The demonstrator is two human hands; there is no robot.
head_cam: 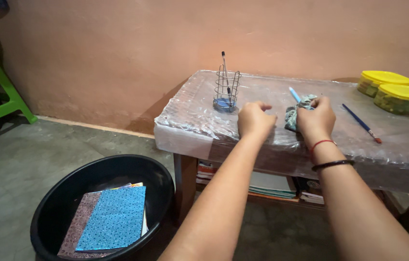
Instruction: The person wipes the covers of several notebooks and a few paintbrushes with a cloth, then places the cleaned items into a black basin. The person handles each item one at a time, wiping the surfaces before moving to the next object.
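My right hand (pixel 315 118) is closed around a crumpled blue-grey cloth (pixel 291 118) and a light blue pen (pixel 295 94) that sticks up from the fist, over the plastic-covered table (pixel 199 121). My left hand (pixel 255 118) hovers just left of the cloth with fingers curled, holding nothing that I can see. A wire pen holder (pixel 226 92) with a pen in it stands to the left of both hands.
A blue-handled paintbrush (pixel 361 123) lies right of my right hand. Two yellow-lidded containers (pixel 394 92) sit at the table's far right. A black tub (pixel 102 205) with patterned notebooks stands on the floor at left. Books are stacked on the shelf under the table. A green chair leg shows at far left.
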